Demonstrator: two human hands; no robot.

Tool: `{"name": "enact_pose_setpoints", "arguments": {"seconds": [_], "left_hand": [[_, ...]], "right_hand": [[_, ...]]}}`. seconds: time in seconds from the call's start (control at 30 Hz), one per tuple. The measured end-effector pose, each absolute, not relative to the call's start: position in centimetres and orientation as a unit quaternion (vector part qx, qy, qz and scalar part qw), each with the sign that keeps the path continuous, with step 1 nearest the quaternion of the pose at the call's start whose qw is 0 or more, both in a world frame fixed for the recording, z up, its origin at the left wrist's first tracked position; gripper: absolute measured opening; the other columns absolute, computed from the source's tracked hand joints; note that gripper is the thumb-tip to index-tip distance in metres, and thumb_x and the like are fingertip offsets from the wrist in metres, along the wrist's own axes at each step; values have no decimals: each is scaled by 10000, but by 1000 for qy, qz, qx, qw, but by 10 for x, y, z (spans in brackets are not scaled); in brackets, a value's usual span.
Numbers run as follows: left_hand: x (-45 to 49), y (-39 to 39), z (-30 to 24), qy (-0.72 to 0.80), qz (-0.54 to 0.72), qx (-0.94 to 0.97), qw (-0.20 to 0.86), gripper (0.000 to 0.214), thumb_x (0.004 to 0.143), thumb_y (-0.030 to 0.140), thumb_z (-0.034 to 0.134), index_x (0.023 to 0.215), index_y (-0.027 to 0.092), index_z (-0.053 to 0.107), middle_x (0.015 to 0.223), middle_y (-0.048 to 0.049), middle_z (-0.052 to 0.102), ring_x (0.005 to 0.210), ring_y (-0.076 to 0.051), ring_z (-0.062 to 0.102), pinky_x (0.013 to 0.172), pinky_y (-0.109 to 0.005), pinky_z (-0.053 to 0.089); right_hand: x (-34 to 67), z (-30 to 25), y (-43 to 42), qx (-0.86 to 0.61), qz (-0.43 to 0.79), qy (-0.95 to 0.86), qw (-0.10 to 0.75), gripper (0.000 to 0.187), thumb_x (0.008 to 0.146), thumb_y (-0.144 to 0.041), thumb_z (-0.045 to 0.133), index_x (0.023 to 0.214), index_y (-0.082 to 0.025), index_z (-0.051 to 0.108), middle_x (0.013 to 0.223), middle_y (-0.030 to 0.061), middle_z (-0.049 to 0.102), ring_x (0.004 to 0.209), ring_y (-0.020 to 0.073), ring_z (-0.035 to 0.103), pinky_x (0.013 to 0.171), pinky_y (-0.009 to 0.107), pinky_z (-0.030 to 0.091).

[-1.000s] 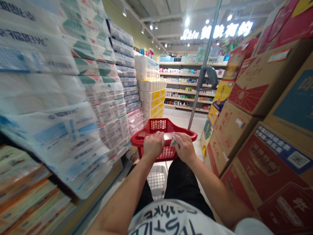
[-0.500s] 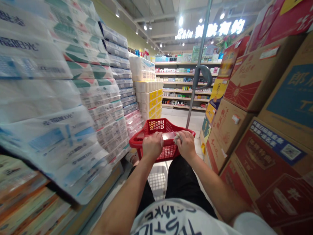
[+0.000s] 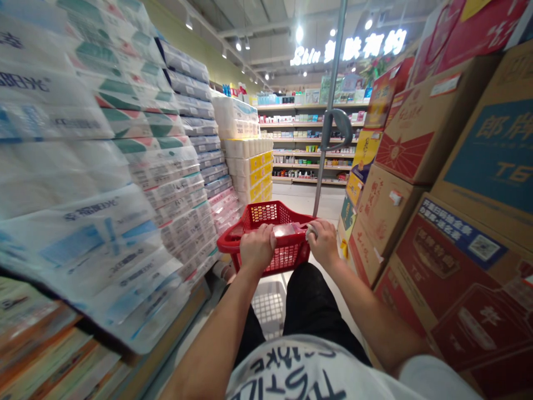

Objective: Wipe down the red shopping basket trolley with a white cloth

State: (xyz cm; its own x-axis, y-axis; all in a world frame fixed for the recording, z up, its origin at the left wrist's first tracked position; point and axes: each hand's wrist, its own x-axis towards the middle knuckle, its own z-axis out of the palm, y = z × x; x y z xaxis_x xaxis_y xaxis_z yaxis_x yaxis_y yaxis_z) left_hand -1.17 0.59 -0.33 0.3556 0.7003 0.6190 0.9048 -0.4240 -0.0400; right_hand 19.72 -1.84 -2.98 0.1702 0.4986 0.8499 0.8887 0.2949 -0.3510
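Observation:
A red plastic shopping basket [image 3: 287,256] with latticed sides is in front of my knees. My left hand [image 3: 257,249] is closed over its near rim, left of the middle, thumb on the inner side. At the near right corner of the rim is my right hand [image 3: 325,242], closed, with a small crumpled whitish wad [image 3: 310,231], perhaps tissue, pinched between thumb and fingers. How far its fingers wrap the rim is hidden. Inside the basket, between my hands, lies a clear, shiny package [image 3: 285,229] with some pink on it.
Tall stacks of wrapped paper packs [image 3: 166,166] line the left side. Cardboard cartons [image 3: 391,205] are piled on the right. A grey metal pole [image 3: 328,89] with a loop-shaped handle [image 3: 342,130] rises past the basket. Stocked shelves [image 3: 308,139] stand beyond the tiled floor.
My right hand has slid rightward along the rim to the corner, the whitish wad still in it. My left hand keeps its grip. The whole view has shifted slightly.

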Motion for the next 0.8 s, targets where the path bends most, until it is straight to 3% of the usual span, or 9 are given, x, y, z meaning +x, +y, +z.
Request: {"name": "enact_pose_setpoints", "arguments": {"seconds": [0.23,0.47,0.67,0.8], "left_hand": [[-12,4,-2,-504,-259,-799,204,452,968,360,213,1277,219,511,1284,-88,573,897,-231,615,756,-382,376],[-13,5,-3,-497,-257,-803,207,469,966,361,208,1284,209,518,1264,-100,580,895,-233,616,749,-375,383],[-11,8,-5,-493,-273,-801,204,462,965,367,225,1281,203,520,1279,-91,578,903,-241,614,756,-380,374],[-11,8,-5,-493,-280,-799,202,458,962,365,235,1272,201,530,1262,-97,589,894,-245,616,754,-383,372]], "right_hand": [[131,-33,-26,-499,-187,-697,479,325,832,-167,486,1136,-219,590,1208,81,551,1188,266,421,1059,469,310],[145,-31,-25,-459,-207,-751,428,356,822,-167,507,1166,-222,580,1212,68,563,1195,258,428,1076,462,307],[200,-40,-21,-526,-214,-648,507,321,771,-109,490,1042,-204,633,1091,78,596,1090,249,486,997,447,365],[185,-40,-20,-539,-204,-625,526,287,786,-120,491,1014,-208,642,1053,81,593,1068,255,487,988,469,364]]}}
